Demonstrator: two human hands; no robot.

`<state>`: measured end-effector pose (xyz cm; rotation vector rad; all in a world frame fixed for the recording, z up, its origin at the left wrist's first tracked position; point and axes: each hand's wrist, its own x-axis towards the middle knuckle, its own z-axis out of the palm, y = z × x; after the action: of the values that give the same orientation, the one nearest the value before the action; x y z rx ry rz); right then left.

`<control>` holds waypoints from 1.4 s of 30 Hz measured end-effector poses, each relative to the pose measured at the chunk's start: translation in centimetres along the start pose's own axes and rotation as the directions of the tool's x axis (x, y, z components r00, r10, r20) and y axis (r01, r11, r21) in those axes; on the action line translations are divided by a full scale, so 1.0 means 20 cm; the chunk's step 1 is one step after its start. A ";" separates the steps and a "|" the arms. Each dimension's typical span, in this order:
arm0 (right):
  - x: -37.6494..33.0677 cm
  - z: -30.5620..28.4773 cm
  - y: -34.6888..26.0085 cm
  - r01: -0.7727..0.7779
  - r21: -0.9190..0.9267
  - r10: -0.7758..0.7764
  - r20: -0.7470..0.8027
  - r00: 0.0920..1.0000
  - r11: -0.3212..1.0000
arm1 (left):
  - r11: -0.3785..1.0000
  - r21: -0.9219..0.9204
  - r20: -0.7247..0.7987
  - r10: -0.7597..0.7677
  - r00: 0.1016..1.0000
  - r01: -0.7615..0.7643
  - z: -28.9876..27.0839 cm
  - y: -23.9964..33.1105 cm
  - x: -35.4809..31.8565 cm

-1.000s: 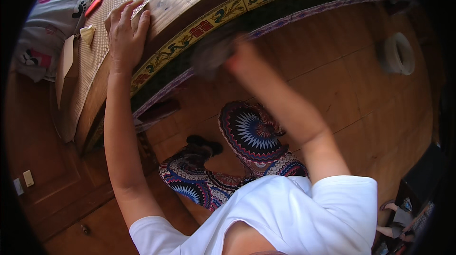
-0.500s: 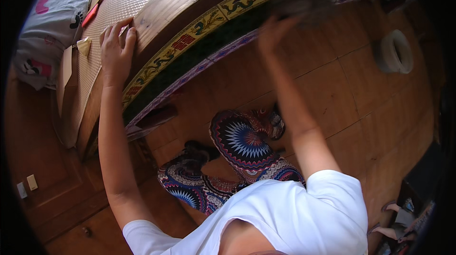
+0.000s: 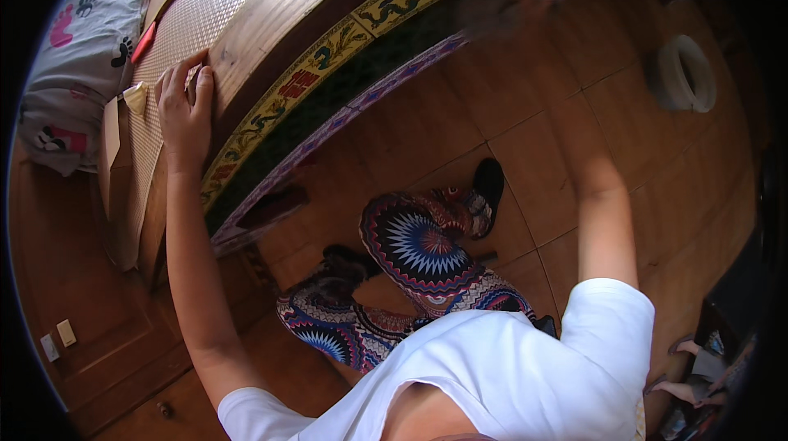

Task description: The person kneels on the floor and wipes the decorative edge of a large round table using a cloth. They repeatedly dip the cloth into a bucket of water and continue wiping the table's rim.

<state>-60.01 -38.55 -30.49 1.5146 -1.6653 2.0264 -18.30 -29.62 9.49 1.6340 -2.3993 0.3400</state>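
My left hand point(image 3: 187, 108) rests on the wooden edge point(image 3: 246, 51) of a bed, fingers spread and bent over it, holding nothing. Further right, my right hand point(image 3: 529, 4) reaches to the bed's side panel, blurred by motion. A smeared grey cloth-like thing point(image 3: 486, 12) is in its grip, close against the panel. Yellow bands with dragon figures and red symbols point(image 3: 361, 26) run along the panel above a dark strip and a purple patterned border point(image 3: 382, 89).
On the woven mat lie a red-handled knife point(image 3: 146, 40), a small pale yellow piece point(image 3: 135, 98) and a patterned pillow point(image 3: 78, 71). A white bucket point(image 3: 688, 75) stands on the tiled floor point(image 3: 460, 133). Several shoes lie below my patterned trousers and at the lower right.
My right hand has swept right and up along the panel with the grey cloth-like thing. My left hand keeps its place on the bed edge; the view has shifted slightly.
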 end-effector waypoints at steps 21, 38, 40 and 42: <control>-0.28 0.05 -1.02 0.332 0.480 -0.559 0.481 0.675 0.812 | 0.991 0.029 0.072 -0.132 0.989 0.130 -0.06 -0.11 -0.10; -0.49 0.05 -1.12 -0.113 0.266 -0.003 0.398 0.917 0.957 | 0.979 -0.058 0.136 -0.185 0.973 0.194 0.02 -0.12 -0.04; -0.46 0.01 -1.20 -0.053 0.281 -0.125 0.576 0.808 0.958 | 0.979 -0.072 0.127 -0.179 0.976 0.189 0.01 -0.10 -0.03; -0.40 0.01 -1.09 0.005 0.251 -0.164 0.619 0.768 0.968 | 0.987 -0.066 0.095 -0.138 0.986 0.145 -0.01 -0.10 -0.04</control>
<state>-42.35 -26.45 -21.51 2.5381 -1.5084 1.8147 -16.09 -29.59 9.60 1.8107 -2.3116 0.1555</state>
